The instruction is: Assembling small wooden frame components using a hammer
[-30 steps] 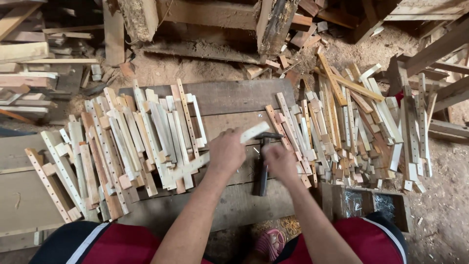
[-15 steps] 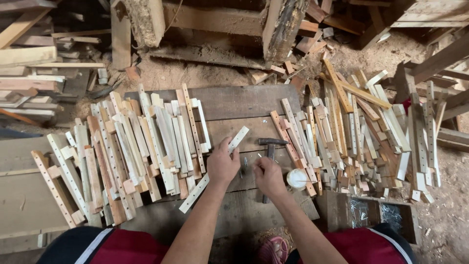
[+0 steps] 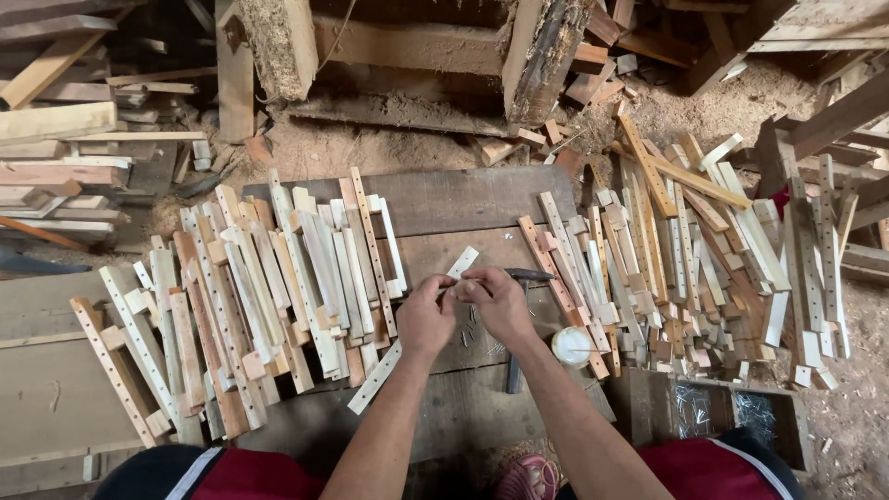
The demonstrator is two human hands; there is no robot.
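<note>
While both hands meet over the dark plank (image 3: 463, 199), the left hand (image 3: 424, 315) and the right hand (image 3: 495, 301) pinch together on something small, likely a nail, though it cannot be made out, just above the pale wooden strip (image 3: 407, 347). That strip lies on the plank, its long axis diagonal, upper end toward the hammer (image 3: 519, 315), lower end toward the person's left knee. Held only loosely, it could skid, and loose nails (image 3: 477, 338) beneath might roll away
</note>
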